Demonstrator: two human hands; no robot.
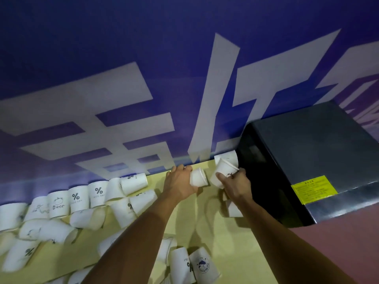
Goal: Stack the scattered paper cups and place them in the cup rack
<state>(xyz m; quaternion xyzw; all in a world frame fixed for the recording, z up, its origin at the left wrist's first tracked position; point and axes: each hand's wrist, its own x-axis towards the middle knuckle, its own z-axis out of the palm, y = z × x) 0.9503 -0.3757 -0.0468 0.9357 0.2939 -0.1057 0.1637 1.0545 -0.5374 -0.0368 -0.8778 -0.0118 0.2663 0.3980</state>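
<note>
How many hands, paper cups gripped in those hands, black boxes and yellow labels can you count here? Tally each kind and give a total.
Hands: 2 (left hand, right hand)
Gripped paper cups: 2 (left cup, right cup)
black box: 1
yellow label: 1
Total: 6

Cups [78, 199] left on table [242, 247] — box [320, 160] right

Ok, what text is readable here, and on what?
"Bear": white paper cup, back row.
"%": second white paper cup, right of it.
"%", "NICE DAY": third white paper cup.
Yellow label on black box: blurred.
Blue banner, large white characters: cropped, unreadable.
Blue-emblem cup, near edge: too small.
</note>
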